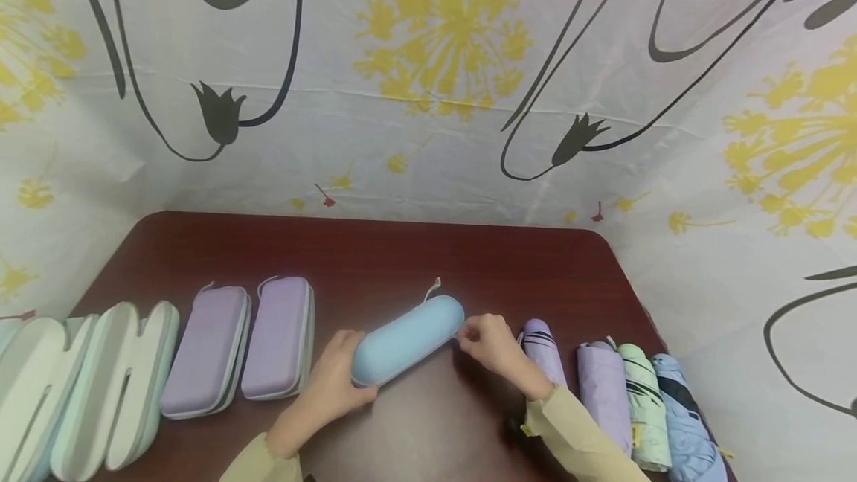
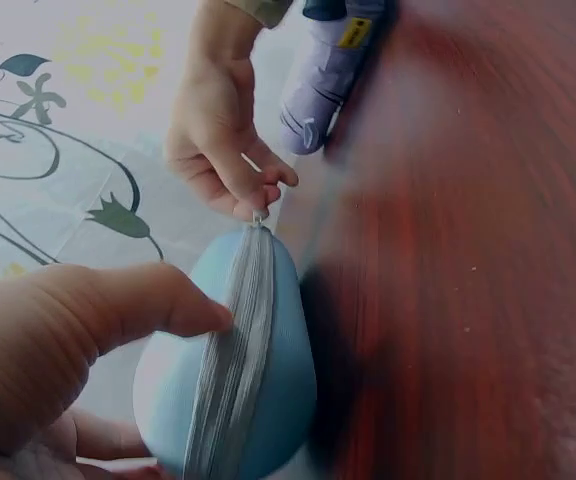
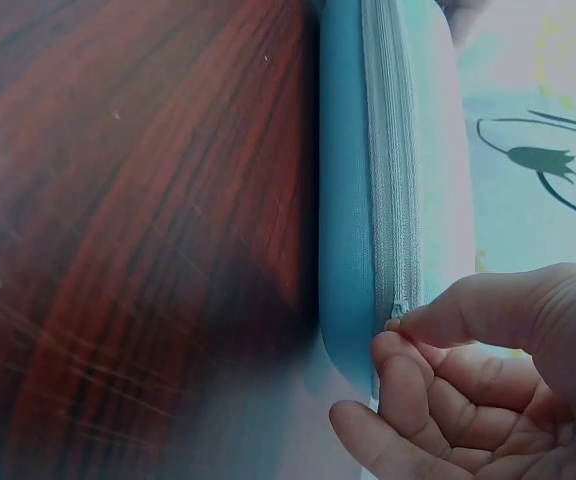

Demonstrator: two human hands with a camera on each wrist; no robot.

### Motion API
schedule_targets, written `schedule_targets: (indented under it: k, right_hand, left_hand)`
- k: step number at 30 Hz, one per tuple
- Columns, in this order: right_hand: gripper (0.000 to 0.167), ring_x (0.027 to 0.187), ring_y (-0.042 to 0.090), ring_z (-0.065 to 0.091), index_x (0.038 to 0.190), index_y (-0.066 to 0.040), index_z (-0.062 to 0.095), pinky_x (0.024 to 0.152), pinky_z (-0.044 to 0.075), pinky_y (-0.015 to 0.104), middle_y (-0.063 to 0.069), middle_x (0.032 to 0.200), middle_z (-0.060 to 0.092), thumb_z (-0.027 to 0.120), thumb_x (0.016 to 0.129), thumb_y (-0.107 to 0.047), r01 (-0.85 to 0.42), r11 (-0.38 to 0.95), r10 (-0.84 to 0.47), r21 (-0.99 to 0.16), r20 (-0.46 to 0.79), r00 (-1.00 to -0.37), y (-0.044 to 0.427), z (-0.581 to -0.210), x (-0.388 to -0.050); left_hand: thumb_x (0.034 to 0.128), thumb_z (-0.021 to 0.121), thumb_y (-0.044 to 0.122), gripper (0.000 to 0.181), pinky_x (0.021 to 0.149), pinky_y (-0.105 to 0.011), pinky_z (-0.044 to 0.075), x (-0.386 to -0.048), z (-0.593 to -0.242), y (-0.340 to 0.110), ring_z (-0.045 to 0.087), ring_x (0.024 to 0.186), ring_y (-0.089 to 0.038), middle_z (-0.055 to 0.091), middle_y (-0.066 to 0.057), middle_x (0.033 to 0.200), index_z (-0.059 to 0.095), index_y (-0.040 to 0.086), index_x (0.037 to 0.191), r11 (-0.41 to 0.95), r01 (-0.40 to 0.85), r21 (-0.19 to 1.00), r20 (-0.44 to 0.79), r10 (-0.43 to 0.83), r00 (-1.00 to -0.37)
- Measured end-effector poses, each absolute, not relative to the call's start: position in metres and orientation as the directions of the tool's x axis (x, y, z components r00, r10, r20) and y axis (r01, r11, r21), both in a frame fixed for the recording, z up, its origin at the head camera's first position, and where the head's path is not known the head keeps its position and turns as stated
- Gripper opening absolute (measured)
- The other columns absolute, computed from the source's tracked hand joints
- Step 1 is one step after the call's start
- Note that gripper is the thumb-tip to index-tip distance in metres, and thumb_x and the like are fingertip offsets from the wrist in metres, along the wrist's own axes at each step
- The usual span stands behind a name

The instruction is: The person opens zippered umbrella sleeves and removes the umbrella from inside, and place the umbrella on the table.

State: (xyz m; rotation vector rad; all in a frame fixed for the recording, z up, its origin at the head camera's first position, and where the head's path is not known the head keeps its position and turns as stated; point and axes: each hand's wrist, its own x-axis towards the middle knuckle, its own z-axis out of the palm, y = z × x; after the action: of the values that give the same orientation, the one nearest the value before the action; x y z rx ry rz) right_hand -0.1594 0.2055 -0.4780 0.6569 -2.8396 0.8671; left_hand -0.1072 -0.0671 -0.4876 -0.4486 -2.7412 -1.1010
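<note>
A light blue zippered hard case [image 1: 408, 339] lies slantwise on the table, a loop strap [image 1: 434, 287] sticking up at its far side. My left hand [image 1: 332, 376] grips its left end, the thumb lying by the grey zipper [image 2: 236, 350] in the left wrist view. At the opposite end, my right hand [image 1: 495, 348] pinches the small zipper pull [image 3: 398, 312] between thumb and forefinger. Along the side seen in the right wrist view, the zipper looks shut. The case's underside is hidden.
Two purple zippered cases [image 1: 277, 341] lie to the left, beside opened cases with pale linings [image 1: 100, 393]. On the right are several folded umbrellas: purple [image 1: 544, 348], green [image 1: 644, 404] and blue [image 1: 686, 422] ones. A patterned cloth [image 1: 402, 147] hangs behind the dark red table [image 1: 375, 251].
</note>
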Motion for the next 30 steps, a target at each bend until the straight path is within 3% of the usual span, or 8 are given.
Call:
schedule_targets:
  k: [4,16,30]
  right_hand:
    - [0.012,0.06,0.004,0.054,0.068,-0.01,0.065,0.056,0.045,0.021,-0.006,0.064,0.062,0.069,0.072,0.0,-0.423,0.745,-0.371,-0.516,0.206,-0.905,0.204,-0.476,-0.164]
    - [0.006,0.063,0.006,0.058,0.072,-0.009,0.067,0.058,0.047,0.021,-0.005,0.067,0.064,0.068,0.073,-0.003,-0.408,0.728,-0.392,-0.55,0.155,-0.907,0.197,-0.474,-0.161]
    - [0.01,0.06,0.001,0.053,0.069,-0.009,0.063,0.055,0.045,0.018,-0.008,0.064,0.059,0.066,0.069,0.0,-0.594,0.605,-0.547,-0.531,0.265,-0.794,0.183,-0.476,-0.147]
  left_hand:
    - [0.0508,0.084,0.011,0.072,0.084,-0.046,0.049,-0.103,-0.49,-0.071,0.057,0.1,-0.034,0.056,-0.018,0.111,0.057,-0.009,0.115,0.674,0.35,0.651,0.251,0.244,-0.937]
    - [0.0502,0.087,0.022,0.069,0.073,-0.041,0.052,-0.092,-0.494,-0.059,0.061,0.088,-0.027,0.059,-0.012,0.101,0.061,-0.004,0.109,0.731,0.291,0.617,0.257,0.163,-0.953]
    - [0.0487,0.087,0.037,0.068,0.057,-0.035,0.051,-0.081,-0.499,-0.043,0.062,0.07,-0.022,0.062,-0.008,0.087,0.065,0.003,0.103,0.768,0.326,0.551,0.364,0.131,-0.922]
